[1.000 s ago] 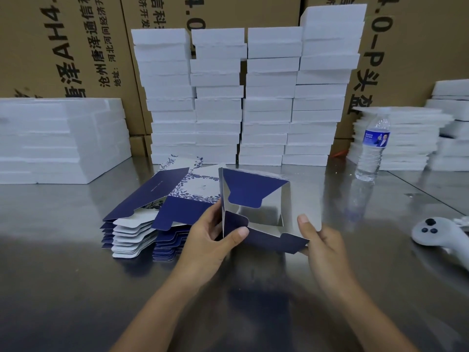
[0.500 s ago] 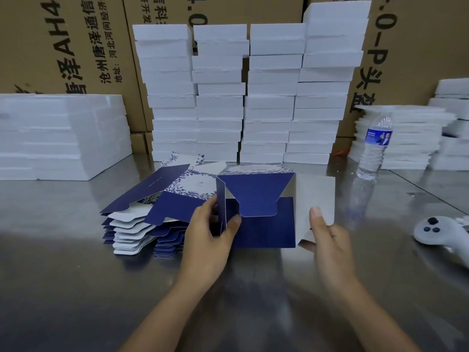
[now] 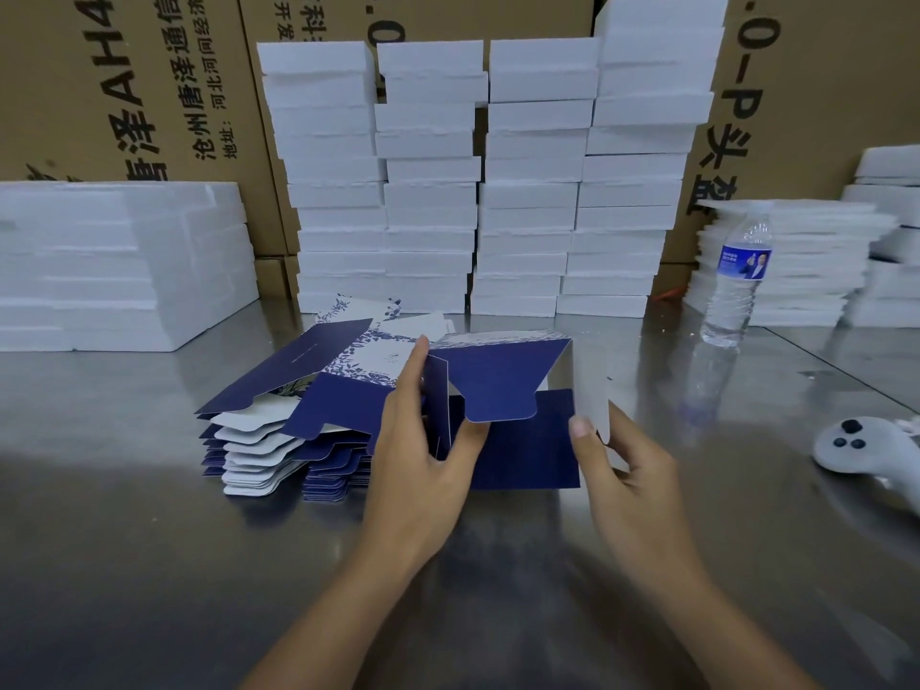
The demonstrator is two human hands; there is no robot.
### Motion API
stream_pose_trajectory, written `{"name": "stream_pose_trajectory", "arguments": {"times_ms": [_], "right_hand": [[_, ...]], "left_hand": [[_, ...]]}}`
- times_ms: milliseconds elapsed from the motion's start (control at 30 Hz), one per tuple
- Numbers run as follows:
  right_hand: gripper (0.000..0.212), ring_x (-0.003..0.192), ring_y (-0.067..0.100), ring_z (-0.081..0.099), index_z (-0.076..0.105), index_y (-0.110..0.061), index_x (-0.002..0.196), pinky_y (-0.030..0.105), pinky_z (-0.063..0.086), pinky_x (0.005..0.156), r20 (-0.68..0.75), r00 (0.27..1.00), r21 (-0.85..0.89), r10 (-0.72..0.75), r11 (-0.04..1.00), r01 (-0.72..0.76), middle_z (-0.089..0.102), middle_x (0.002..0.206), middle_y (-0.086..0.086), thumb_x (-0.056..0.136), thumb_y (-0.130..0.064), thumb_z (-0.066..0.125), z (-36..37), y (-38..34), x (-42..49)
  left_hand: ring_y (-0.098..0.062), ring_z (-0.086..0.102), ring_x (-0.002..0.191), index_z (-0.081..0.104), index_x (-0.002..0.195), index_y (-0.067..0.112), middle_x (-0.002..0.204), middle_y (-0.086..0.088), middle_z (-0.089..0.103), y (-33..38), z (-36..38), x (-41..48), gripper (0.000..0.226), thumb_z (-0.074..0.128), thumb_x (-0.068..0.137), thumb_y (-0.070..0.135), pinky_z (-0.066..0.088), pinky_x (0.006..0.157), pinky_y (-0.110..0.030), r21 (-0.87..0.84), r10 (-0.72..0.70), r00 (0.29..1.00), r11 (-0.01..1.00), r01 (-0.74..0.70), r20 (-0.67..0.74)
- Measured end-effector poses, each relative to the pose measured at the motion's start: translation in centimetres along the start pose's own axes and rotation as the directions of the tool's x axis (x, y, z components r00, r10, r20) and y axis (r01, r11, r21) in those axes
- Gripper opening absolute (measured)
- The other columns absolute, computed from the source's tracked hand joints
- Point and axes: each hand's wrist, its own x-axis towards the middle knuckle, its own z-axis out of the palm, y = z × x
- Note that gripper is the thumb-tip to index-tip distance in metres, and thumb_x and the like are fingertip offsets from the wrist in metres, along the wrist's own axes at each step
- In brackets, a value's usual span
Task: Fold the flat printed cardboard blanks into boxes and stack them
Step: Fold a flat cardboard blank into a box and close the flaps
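Observation:
A half-formed dark blue box (image 3: pixel 517 435) stands on the steel table (image 3: pixel 149 565) in front of me, open end toward me, one rounded blue flap hanging down from its top. My left hand (image 3: pixel 423 455) grips its left wall, thumb pressing inside, fingers on the outside. My right hand (image 3: pixel 622 460) pinches the pale side flap at the box's right edge. Left of the box lies a fanned pile of flat blue-and-white printed blanks (image 3: pixel 298 415).
Several tall columns of white foam blocks (image 3: pixel 478 191) stand behind the blanks, against brown shipping cartons. More foam sits at far left (image 3: pixel 114 266) and right (image 3: pixel 796 261). A water bottle (image 3: pixel 737 281) and a white controller (image 3: pixel 861 445) are at right.
The box has been turned and squared up; its lower blue flap has swung up to close the front. The right hand moved from the bottom flap to the right side flap.

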Motion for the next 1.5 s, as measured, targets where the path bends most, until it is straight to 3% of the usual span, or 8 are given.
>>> {"name": "stream_pose_trajectory", "arguments": {"times_ms": [300,467,567,700,833,1033,1167,1500], "right_hand": [[0.057,0.106,-0.002,0.059,0.054,-0.034,0.131,0.012,0.051,0.074,0.018,1.0,0.061,0.012,0.998,-0.014,0.065,0.109,-0.026,0.078,-0.053,0.06,0.0,0.3,-0.1],[0.061,0.112,-0.01,0.052,0.051,-0.046,0.122,0.001,0.04,0.081,0.082,0.997,0.097,0.011,0.995,-0.019,0.059,0.117,-0.032,0.069,-0.075,0.055,-0.1,-0.1,0.2],[0.038,0.105,-0.006,0.059,0.063,-0.045,0.109,0.005,0.046,0.074,0.025,0.996,0.219,0.08,0.972,-0.084,0.066,0.109,-0.024,0.08,-0.067,0.052,0.1,-0.1,0.5],[0.065,0.096,-0.003,0.058,0.054,-0.038,0.121,0.012,0.05,0.066,-0.017,0.997,0.192,0.081,0.978,-0.076,0.063,0.11,-0.016,0.06,-0.052,0.07,0.4,0.2,0.1],[0.067,0.106,0.008,0.06,0.054,-0.037,0.128,0.021,0.056,0.07,-0.068,0.993,0.178,0.098,0.98,-0.085,0.062,0.118,-0.011,0.064,-0.049,0.07,0.2,0.5,0.2],[0.06,0.101,0.005,0.061,0.057,-0.028,0.13,0.011,0.05,0.067,-0.21,0.976,0.11,0.064,0.993,-0.042,0.066,0.113,-0.012,0.073,-0.042,0.069,-0.6,0.7,0.6],[0.057,0.088,-0.002,0.061,0.061,-0.03,0.125,0.008,0.047,0.06,-0.287,0.955,0.111,0.076,0.993,-0.046,0.068,0.106,-0.011,0.072,-0.047,0.068,-0.6,0.8,0.8],[0.042,0.072,-0.011,0.056,0.057,-0.047,0.094,0.006,0.043,0.057,-0.367,0.93,0.045,0.023,0.999,-0.006,0.062,0.084,-0.035,0.076,-0.014,0.076,-0.8,0.9,0.8]], "left_hand": [[0.023,0.046,0.104,0.039,0.118,0.052,0.107,0.046,0.049,1.3,-0.4,0.2,0.062,0.06,0.063,0.073,0.04,0.077,-0.003,-0.255,-0.069,0.997,0.964,0.076,0.035],[0.0,0.044,0.124,0.039,0.12,0.05,0.133,0.019,0.047,1.3,-0.4,0.1,0.069,0.052,0.056,0.073,0.042,0.094,-0.017,-0.338,-0.136,0.99,0.931,0.14,0.033],[-0.005,0.042,0.128,0.038,0.129,0.045,0.139,0.014,0.044,1.5,-0.4,0.0,0.086,0.05,0.05,0.076,0.038,0.106,-0.03,-0.334,-0.166,0.986,0.929,0.162,0.016],[0.023,0.049,0.103,0.043,0.12,0.045,0.12,0.028,0.052,1.8,0.1,-0.4,0.072,0.054,0.054,0.071,0.042,0.076,0.0,-0.34,-0.14,0.99,0.93,0.136,0.013],[0.029,0.046,0.097,0.043,0.124,0.04,0.12,0.027,0.05,2.1,0.5,-0.8,0.072,0.057,0.058,0.066,0.039,0.067,0.004,-0.35,-0.109,0.993,0.929,0.119,0.047],[0.011,0.05,0.117,0.044,0.135,0.035,0.122,0.028,0.059,1.6,0.5,-0.9,0.079,0.072,0.066,0.064,0.046,0.082,-0.007,-0.422,-0.034,0.978,0.899,0.12,0.205],[0.002,0.048,0.125,0.045,0.125,0.045,0.137,0.018,0.052,1.0,0.5,-0.8,0.062,0.054,0.072,0.075,0.044,0.104,-0.027,-0.432,-0.032,0.967,0.891,0.142,0.252],[0.014,0.047,0.12,0.046,0.116,0.064,0.124,0.038,0.053,-0.4,0.6,-0.5,0.039,0.052,0.081,0.051,0.043,0.093,-0.009,-0.386,0.029,0.958,0.918,0.088,0.287]]}}
